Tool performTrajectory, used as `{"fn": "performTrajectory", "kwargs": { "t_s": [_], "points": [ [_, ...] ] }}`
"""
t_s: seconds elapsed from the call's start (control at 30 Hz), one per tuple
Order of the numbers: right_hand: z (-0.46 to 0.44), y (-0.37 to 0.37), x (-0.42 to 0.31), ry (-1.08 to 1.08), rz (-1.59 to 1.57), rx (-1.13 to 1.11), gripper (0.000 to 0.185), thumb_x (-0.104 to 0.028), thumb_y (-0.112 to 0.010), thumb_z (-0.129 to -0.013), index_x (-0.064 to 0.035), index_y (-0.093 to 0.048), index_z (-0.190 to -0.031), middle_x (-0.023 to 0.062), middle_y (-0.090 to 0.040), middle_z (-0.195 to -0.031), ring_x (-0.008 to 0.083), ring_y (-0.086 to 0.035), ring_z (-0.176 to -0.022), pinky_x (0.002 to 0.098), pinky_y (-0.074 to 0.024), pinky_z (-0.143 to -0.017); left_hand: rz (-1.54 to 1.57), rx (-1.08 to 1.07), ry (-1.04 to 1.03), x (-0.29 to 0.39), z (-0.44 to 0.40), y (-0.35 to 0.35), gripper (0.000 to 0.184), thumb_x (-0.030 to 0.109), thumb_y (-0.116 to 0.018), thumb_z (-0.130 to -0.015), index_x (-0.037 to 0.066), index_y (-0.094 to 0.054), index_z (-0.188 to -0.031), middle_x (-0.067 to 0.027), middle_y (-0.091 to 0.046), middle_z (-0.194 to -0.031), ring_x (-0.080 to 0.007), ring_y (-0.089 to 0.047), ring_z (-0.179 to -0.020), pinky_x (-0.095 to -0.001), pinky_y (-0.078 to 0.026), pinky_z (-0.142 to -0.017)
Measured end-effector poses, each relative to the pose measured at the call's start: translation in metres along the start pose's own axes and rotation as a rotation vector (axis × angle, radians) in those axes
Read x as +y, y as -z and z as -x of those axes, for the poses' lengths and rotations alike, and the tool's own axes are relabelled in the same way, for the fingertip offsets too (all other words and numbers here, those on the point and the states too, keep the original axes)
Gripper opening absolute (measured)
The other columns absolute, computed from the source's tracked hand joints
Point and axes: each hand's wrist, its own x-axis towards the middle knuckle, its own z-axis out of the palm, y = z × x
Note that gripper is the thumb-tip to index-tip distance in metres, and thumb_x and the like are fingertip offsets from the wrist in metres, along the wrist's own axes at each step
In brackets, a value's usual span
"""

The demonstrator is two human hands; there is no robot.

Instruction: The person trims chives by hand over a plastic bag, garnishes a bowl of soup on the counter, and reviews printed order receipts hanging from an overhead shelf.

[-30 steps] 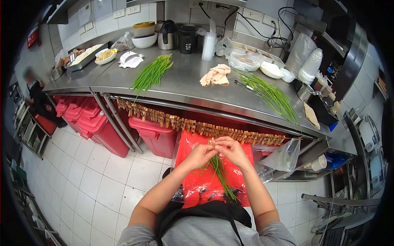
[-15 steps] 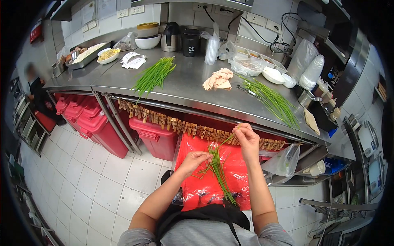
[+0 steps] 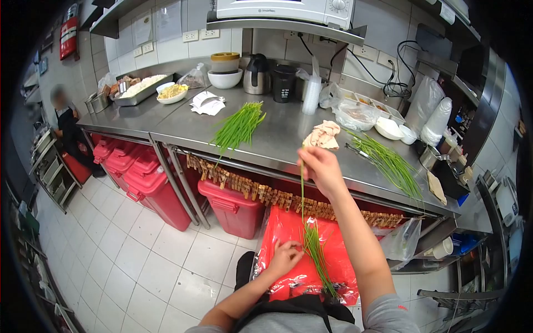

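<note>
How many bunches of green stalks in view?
3: left bunch and right bunch, both on the counter, and lower bunch on the red plastic. Not counting the strand in the right hand. More could be hidden.

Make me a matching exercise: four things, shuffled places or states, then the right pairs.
1. Right hand
2. Wooden clothespins
3. White oven
4. Left hand

A. On a shelf above the steel counter
B. Low, beside the stalk bundle
C. Raised, fingers pinching a long green stalk
D. Lined up below the counter's front edge

Pairs: 1-C, 2-D, 3-A, 4-B
</note>
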Motion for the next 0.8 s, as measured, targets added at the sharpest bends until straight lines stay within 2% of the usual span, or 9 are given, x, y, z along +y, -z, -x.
{"fn": "performTrajectory", "kwargs": {
  "t_s": [0.07, 0.17, 0.27, 0.37, 0.47, 0.53, 0.67, 0.73, 0.8],
  "points": [
    [-0.052, -0.011, 0.007, -0.017, -0.036, -0.003, 0.017, -0.016, -0.059, -0.087, -0.0003, -0.058, -0.091, 0.0048, -0.06, -0.073, 0.008, -0.051, -0.05, 0.0211, -0.0418, -0.046, 0.017, 0.06, -0.102, 0.008, 0.003, 0.001, 0.02, 0.018, -0.061, -0.08, 0.009, -0.063, -0.098, -0.0097, -0.052, -0.111, -0.0253, -0.05, -0.108, -0.057, -0.017, -0.101],
    [-0.129, -0.024, 0.022, -0.056, -0.023, 0.065, 0.026, -0.022, -0.059, -0.087, 0.0011, -0.056, -0.099, 0.0089, -0.062, -0.084, 0.0131, -0.058, -0.063, 0.0232, -0.0476, -0.051, -0.054, 0.058, -0.081, 0.007, 0.001, 0.002, 0.035, 0.017, -0.064, -0.077, 0.01, -0.055, -0.11, -0.01, -0.046, -0.119, -0.0261, -0.046, -0.113, -0.0558, -0.018, -0.102],
    [-0.174, -0.031, 0.04, -0.131, 0.171, 0.281, 0.038, -0.03, -0.053, -0.09, 0.0017, -0.052, -0.11, 0.0129, -0.061, -0.099, 0.0188, -0.06, -0.082, 0.027, -0.0514, -0.061, -0.087, 0.005, -0.091, 0.004, 0.002, 0.002, 0.036, 0.018, -0.063, -0.077, 0.01, -0.055, -0.111, -0.011, -0.045, -0.119, -0.027, -0.044, -0.114, -0.0551, -0.018, -0.102],
    [-0.159, -0.025, 0.047, 0.098, 0.155, 0.209, 0.044, -0.036, -0.045, -0.093, 0.0014, -0.047, -0.118, 0.016, -0.057, -0.11, 0.0227, -0.058, -0.096, 0.0319, -0.0513, -0.071, -0.047, 0.049, -0.091, 0.007, 0.002, 0.004, 0.026, 0.019, -0.061, -0.079, 0.009, -0.059, -0.103, -0.0106, -0.048, -0.114, -0.0263, -0.045, -0.113, -0.053, -0.018, -0.103],
    [-0.093, -0.01, 0.036, -0.04, -0.378, -0.294, 0.043, -0.035, -0.04, -0.095, 0.0011, -0.048, -0.117, 0.0153, -0.059, -0.108, 0.0234, -0.058, -0.099, 0.0346, -0.0498, -0.078, -0.022, 0.053, -0.085, 0.002, 0.002, 0.001, 0.017, 0.018, -0.058, -0.083, 0.009, -0.061, -0.097, -0.0096, -0.053, -0.105, -0.025, -0.048, -0.11, -0.0506, -0.02, -0.102],
    [-0.033, 0.007, 0.039, -0.164, -0.337, -0.586, 0.042, -0.033, -0.044, -0.093, 0.0011, -0.048, -0.118, 0.0161, -0.059, -0.11, 0.0242, -0.06, -0.097, 0.0334, -0.0495, -0.082, -0.014, -0.027, -0.069, -0.012, 0.004, -0.005, 0.014, 0.017, -0.055, -0.085, 0.009, -0.063, -0.093, -0.0082, -0.056, -0.098, -0.0242, -0.049, -0.108, -0.049, -0.021, -0.101],
    [0.056, 0.068, 0.088, -0.667, 0.204, -0.665, 0.031, -0.023, -0.054, -0.09, -0.0005, -0.057, -0.11, 0.0091, -0.064, -0.1, 0.0155, -0.063, -0.087, 0.0249, -0.05, -0.073, 0.026, -0.063, 0.062, -0.01, 0.004, -0.005, 0.02, 0.013, -0.051, -0.087, 0.011, -0.058, -0.106, -0.0068, -0.058, -0.096, -0.0242, -0.05, -0.107, -0.0481, -0.023, -0.1],
    [0.087, 0.107, 0.156, -0.673, 0.771, -0.357, 0.031, -0.028, -0.06, -0.084, -0.0016, -0.063, -0.1, 0.0074, -0.067, -0.092, 0.0172, -0.064, -0.077, 0.0271, -0.0503, -0.069, 0.073, -0.006, 0.089, -0.003, 0.0, -0.006, 0.027, 0.01, -0.05, -0.087, 0.011, -0.054, -0.113, -0.0075, -0.056, -0.104, -0.0246, -0.049, -0.109, -0.0481, -0.023, -0.101],
    [0.134, 0.109, 0.19, -0.297, 1.38, -0.069, 0.035, -0.028, -0.066, -0.077, -0.0025, -0.06, -0.1, 0.0123, -0.065, -0.084, 0.0275, -0.062, -0.073, 0.0356, -0.0496, -0.068, -0.023, 0.052, -0.003, 0.004, -0.005, -0.004, 0.032, 0.005, -0.052, -0.083, 0.011, -0.053, -0.115, -0.0085, -0.055, -0.108, -0.0245, -0.049, -0.107, -0.0446, -0.024, -0.1]
  ]
}}
